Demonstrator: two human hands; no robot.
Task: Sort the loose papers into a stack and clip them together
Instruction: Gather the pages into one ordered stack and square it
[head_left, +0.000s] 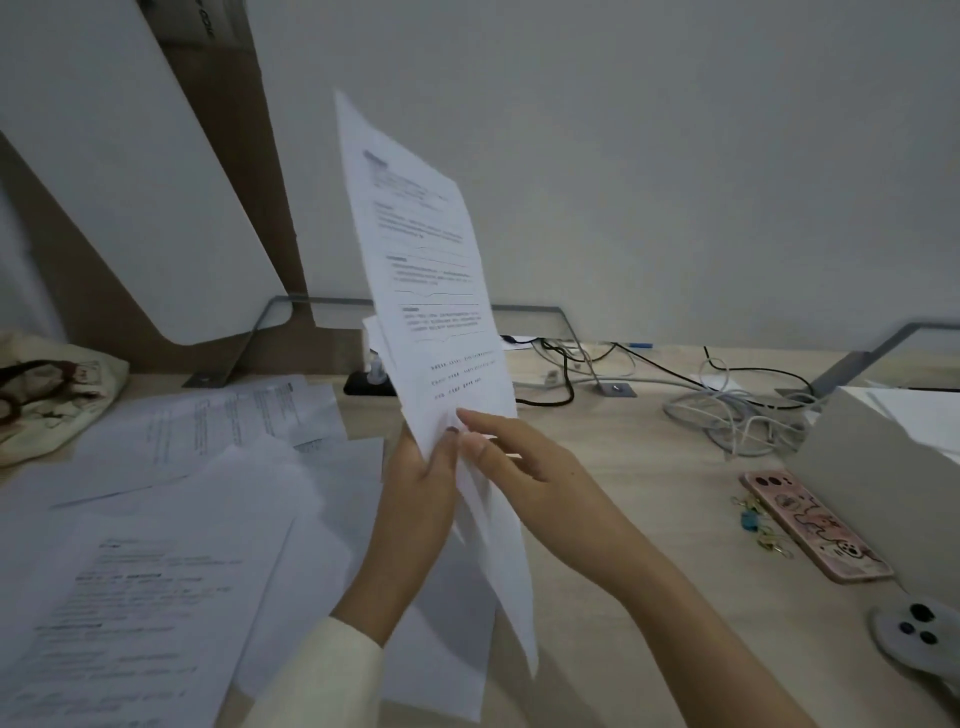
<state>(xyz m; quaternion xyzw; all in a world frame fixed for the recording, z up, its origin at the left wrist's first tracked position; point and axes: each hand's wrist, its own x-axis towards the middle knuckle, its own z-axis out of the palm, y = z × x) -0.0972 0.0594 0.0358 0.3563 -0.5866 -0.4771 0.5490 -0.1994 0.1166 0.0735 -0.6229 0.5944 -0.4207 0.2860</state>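
I hold a bunch of printed white sheets (426, 270) upright above the desk, tilted to the left. My left hand (421, 478) grips them from the left at about mid-height, thumb on the front page. My right hand (514, 457) pinches the same sheets from the right, fingers on the front. The sheets are uneven, with lower edges fanning out below my hands. More loose papers (171, 525) lie spread over the left of the desk. Small binder clips (756, 522), gold and blue, lie on the desk at the right beside a phone.
A phone in a pink cartoon case (815, 525) lies at the right, next to a grey box (872, 462). Tangled cables (737, 410) sit at the back right. A cloth bag (47, 400) rests at the far left. A white board (124, 171) leans against the wall.
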